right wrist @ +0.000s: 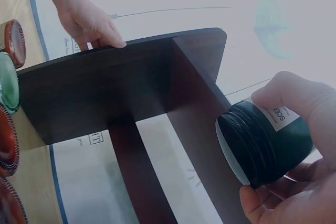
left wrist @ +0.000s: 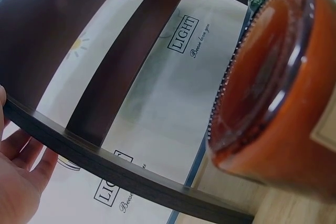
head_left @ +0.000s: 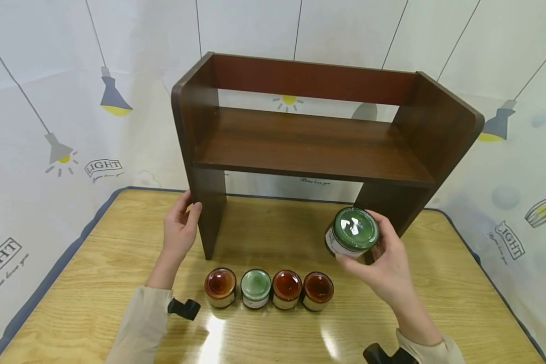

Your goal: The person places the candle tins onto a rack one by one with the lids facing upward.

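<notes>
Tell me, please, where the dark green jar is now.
In the head view, the dark green jar is right of centre, in the right grip, near the shelf's right side panel and up-right of the rightmost tabletop jar.

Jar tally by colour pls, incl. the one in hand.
Amber to red-brown jars: 3
Light green jar: 1
Dark green jar, held in the right hand: 1
Total: 5

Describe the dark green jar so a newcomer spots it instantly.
Start at the brown wooden shelf. Near its right end, the right hand holds the dark green jar. It alone is lifted; the four other jars stand in a row.
</notes>
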{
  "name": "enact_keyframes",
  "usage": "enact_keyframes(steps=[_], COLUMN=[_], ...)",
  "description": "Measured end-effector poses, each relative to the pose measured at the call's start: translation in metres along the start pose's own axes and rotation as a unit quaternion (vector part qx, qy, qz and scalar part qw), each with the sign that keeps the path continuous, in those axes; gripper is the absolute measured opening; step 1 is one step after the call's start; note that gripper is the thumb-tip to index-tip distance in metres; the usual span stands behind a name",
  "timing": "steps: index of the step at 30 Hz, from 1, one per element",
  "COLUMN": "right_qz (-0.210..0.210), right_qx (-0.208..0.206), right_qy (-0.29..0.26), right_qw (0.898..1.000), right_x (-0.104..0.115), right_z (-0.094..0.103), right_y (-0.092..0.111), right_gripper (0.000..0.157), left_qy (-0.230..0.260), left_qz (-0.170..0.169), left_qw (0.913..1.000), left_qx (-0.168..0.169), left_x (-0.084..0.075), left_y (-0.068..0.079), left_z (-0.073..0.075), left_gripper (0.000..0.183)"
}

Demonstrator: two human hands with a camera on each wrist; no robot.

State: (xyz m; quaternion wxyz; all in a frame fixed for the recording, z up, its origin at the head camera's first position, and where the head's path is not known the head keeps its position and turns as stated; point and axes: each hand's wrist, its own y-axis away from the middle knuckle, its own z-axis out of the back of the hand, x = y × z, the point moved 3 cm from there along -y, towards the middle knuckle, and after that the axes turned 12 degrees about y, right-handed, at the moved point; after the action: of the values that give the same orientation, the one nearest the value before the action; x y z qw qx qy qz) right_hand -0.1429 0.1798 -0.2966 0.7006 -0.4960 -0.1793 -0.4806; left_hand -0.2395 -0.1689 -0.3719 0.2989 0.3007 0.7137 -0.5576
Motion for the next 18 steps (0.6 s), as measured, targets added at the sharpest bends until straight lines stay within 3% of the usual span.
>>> enact_keyframes(steps=[18], right_qz=[0.004], right_qx=[0.003], right_qy=[-0.019], right_qw=[1.0], right_x=[0.023], right_z=[-0.003], right_y=[-0.021], right_gripper=[0.072], left_qy=[0.007], left_qz=[-0.013], left_qw=[0.9999], left_qx=[0.005], left_x=[0.003], left_y=[0.0], left_z=[0.001], left_gripper=[0.03])
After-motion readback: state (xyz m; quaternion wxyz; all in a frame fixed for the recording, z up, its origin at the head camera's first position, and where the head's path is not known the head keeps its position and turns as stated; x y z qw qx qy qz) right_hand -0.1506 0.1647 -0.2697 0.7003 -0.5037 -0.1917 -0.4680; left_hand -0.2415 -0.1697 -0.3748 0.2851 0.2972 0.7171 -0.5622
